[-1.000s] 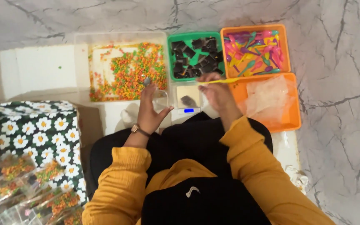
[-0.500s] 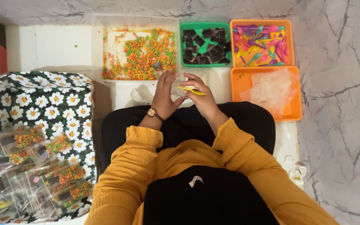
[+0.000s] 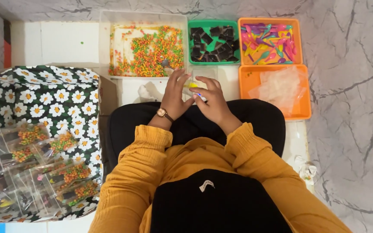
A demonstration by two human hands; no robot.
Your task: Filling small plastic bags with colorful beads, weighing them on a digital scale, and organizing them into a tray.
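Both hands, left hand (image 3: 175, 92) and right hand (image 3: 212, 101), pinch a small clear pouch (image 3: 194, 85) with a yellow spoon. Many filled packets (image 3: 35, 168) lie at the left edge; loose candy (image 3: 152, 49) remains

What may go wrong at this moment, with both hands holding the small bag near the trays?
The left hand and right hand pinch a small clear bag with something yellow in it; a loose grip might drop it. The tray of colourful beads lies just ahead, so a knock may scatter them. The filled bags sit near the cloth's edge and may slide off.
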